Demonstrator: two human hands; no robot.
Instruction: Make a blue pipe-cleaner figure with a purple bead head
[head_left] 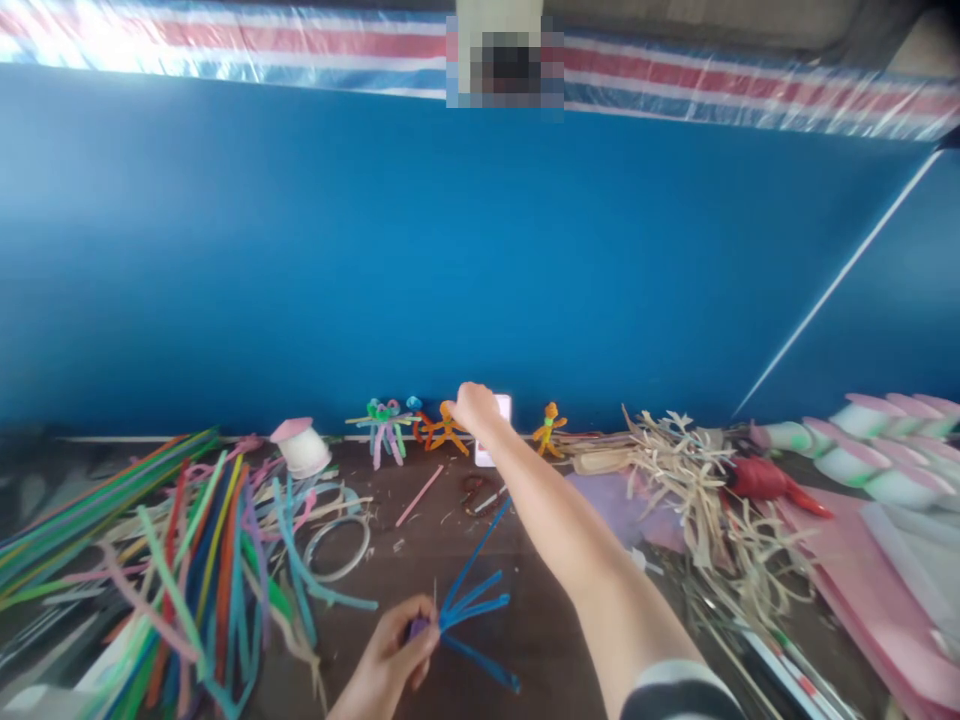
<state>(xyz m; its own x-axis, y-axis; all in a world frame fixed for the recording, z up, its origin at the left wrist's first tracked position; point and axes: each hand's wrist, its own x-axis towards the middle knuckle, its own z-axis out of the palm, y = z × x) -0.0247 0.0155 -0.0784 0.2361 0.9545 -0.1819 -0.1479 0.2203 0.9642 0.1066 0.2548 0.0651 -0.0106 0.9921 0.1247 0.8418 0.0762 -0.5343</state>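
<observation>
A big blue wall (480,270) stands at the back, flat and smooth, with a shiny striped plastic sheet (337,45) along its top. In front is a dark brown desk (405,570). On its left side lies a big messy pile of soft, fuzzy sticks (210,560) in many colors, and on its right side sits a curly heap of dry tan strips (675,455). Past that heap is a flat pink sheet (847,590). Smaller things are a white cup shape (304,450) with a pink top, a thin round ring (341,577), a pale phone (487,455), and a fuzzy orange figure (551,432) with bent arms and legs. The right arm reaches far out over the desk, and its hand (476,405) is curled in front of the phone's top; I cannot tell if its grip has anything in it. The left hand (409,640) is low and near the front. Its grip is pinched tight on a purple bit (417,628) at the end of some blue fuzzy sticks (474,612), which spread out to the right like a fan. Bare desk lies around the blue sticks, the two heaps edge it on both sides, and the wall closes off the back.
</observation>
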